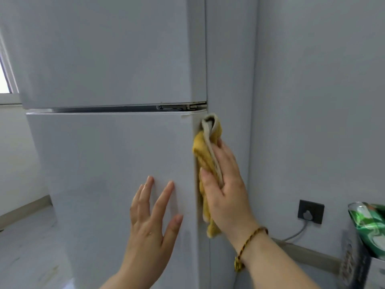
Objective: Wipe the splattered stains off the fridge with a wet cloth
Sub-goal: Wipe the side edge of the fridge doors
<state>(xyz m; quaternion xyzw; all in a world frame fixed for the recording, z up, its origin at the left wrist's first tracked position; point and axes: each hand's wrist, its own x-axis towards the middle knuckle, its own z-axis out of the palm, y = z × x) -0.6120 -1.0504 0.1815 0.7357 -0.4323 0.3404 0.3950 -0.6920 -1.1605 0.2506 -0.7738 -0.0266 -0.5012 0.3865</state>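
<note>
A white two-door fridge fills the view, with a dark gap and a metal hinge between its upper and lower doors. My right hand holds a folded yellow cloth with a grey edge and presses it against the right edge of the lower door, just below the hinge. My left hand lies flat on the lower door with its fingers spread and straight. No stains show plainly on the door from here.
A grey wall runs close along the fridge's right side. Low on it sits a dark socket with a plug and grey cable. A bin with a green bag stands at the right edge. A window frame shows far left.
</note>
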